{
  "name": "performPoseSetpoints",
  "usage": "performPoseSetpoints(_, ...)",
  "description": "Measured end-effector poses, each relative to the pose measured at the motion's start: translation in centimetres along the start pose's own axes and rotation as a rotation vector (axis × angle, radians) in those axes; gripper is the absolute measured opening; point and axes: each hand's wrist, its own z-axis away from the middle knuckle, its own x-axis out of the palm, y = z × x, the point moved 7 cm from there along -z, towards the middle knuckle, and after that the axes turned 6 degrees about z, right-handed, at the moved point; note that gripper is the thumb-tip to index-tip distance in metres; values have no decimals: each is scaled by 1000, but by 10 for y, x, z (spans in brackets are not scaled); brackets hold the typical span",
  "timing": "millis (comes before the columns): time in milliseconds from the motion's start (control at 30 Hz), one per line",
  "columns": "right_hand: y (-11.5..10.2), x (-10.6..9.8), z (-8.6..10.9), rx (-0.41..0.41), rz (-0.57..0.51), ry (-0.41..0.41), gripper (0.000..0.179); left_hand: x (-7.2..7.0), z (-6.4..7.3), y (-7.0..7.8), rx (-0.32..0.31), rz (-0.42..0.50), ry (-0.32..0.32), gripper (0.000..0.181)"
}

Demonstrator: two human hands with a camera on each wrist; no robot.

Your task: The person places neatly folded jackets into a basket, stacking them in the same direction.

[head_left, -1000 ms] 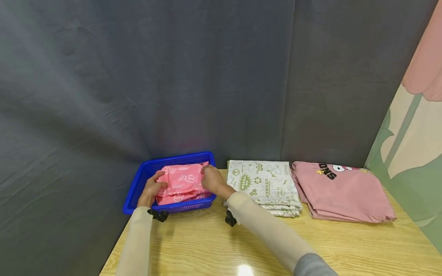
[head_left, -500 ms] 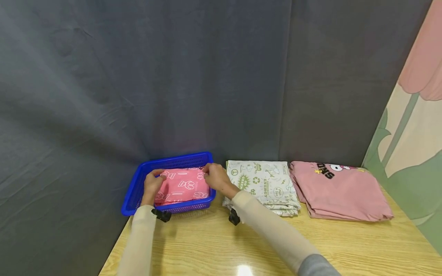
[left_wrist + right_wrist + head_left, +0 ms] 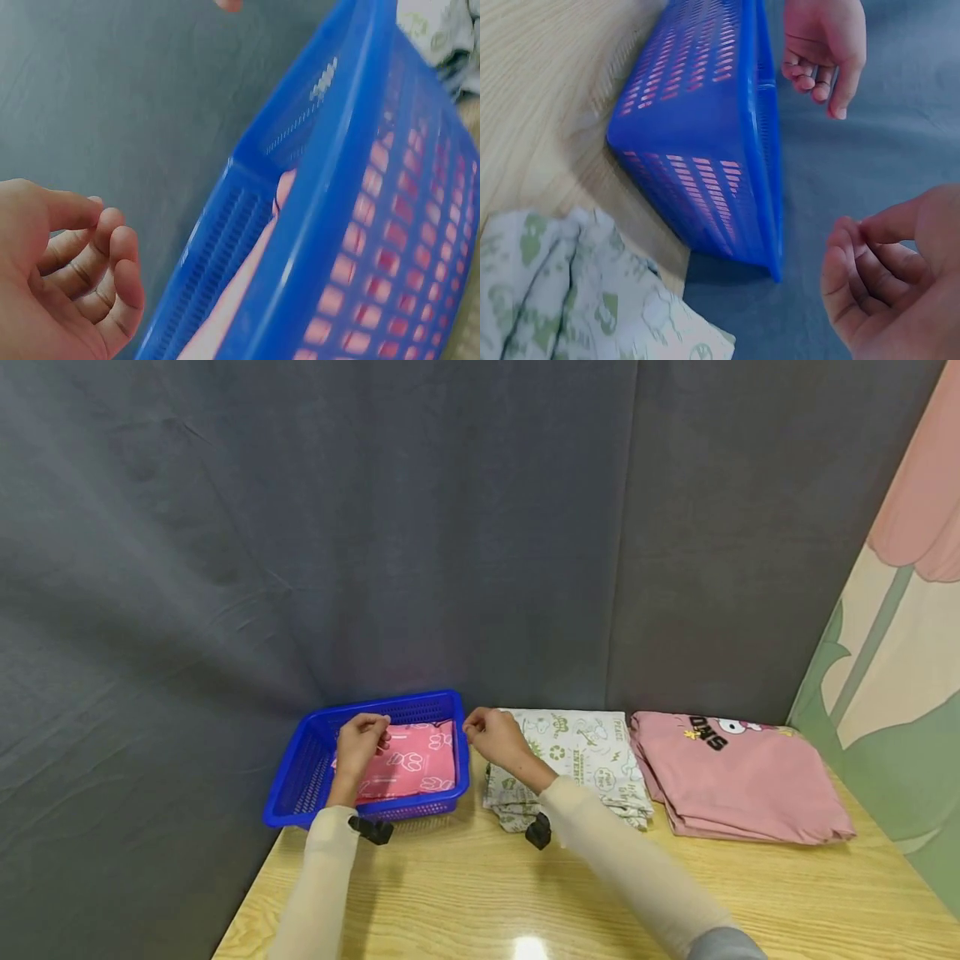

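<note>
Folded pink cloth (image 3: pixel 420 760) with white printed outlines lies in the right part of a blue plastic basket (image 3: pixel 288 789). Above it, my left hand (image 3: pixel 360 745) hovers with loosely curled fingers and holds nothing; the left wrist view shows the thumb tip (image 3: pixel 94 201) close to the index finger. My right hand (image 3: pixel 498 739) is just outside the basket's right rim, also without anything in it. In the head view it overlaps the folded white cloth (image 3: pixel 592 752) with green print. Through the basket's holes, pink shows in both wrist views.
A folded dusty-pink cloth (image 3: pixel 750 785) with black lettering lies at the right of the wooden table (image 3: pixel 465 893). Dark grey curtain (image 3: pixel 450 527) hangs right behind the basket and along the left. A painted wall (image 3: pixel 900 710) borders the right side.
Both hands have let go of the pink cloth and lifted off it, the right one moving right past the basket's rim. The cloth now lies flatter in the basket.
</note>
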Motion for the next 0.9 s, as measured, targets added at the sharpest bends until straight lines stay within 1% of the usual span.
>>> performPoseSetpoints(167, 11, -21, 10, 12, -78, -21, 15, 20, 8, 10, 7, 24, -52, 23)
performPoseSetpoints(400, 38, -50, 25, 28, -135, -7, 17, 50, 22, 15, 15, 40, -113, 23)
performPoseSetpoints(533, 54, -69, 33, 47, -148, 10, 18, 70, 32, 20, 32, 47, -149, 23)
performPoseSetpoints(700, 74, -94, 41, 71, -145, 65, 19, 94, 41, 27, 56, 67, -192, 24)
performPoseSetpoints(900, 96, -113, 52, 118, -139, 100, 21, 120, 50, 30, 61, 84, -232, 26)
